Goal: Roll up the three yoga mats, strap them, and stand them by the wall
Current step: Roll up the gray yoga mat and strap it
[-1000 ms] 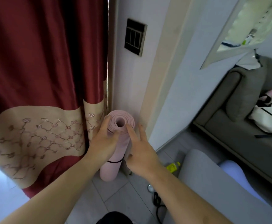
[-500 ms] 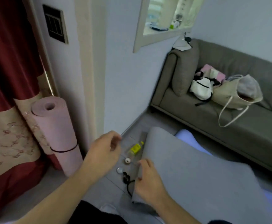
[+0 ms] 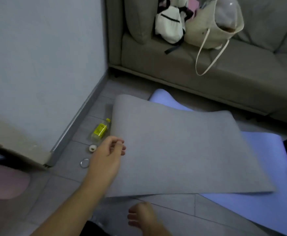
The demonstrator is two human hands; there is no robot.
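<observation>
A grey yoga mat (image 3: 182, 150) lies unrolled on the floor, on top of a flat lavender-blue mat (image 3: 267, 193). The rolled pink mat (image 3: 4, 183) shows blurred at the lower left, beside the wall corner. My left hand (image 3: 108, 154) hovers over the grey mat's left edge with its fingers loosely curled, holding nothing. My right hand (image 3: 139, 217) is low in view over bare floor just in front of the grey mat's near edge; it is blurred, its fingers are loosely bent and it holds nothing.
A small yellow bottle (image 3: 100, 130), a white cap (image 3: 92, 148) and a clear ring (image 3: 84, 163) lie on the tiles between the wall and the grey mat. A grey sofa (image 3: 224, 70) with a white bag (image 3: 170, 24) and a cream tote (image 3: 212, 29) stands behind the mats.
My hands left the pink roll standing by the curtain. The view swung right and down to the flat mats; my left hand now hovers at the grey mat's edge.
</observation>
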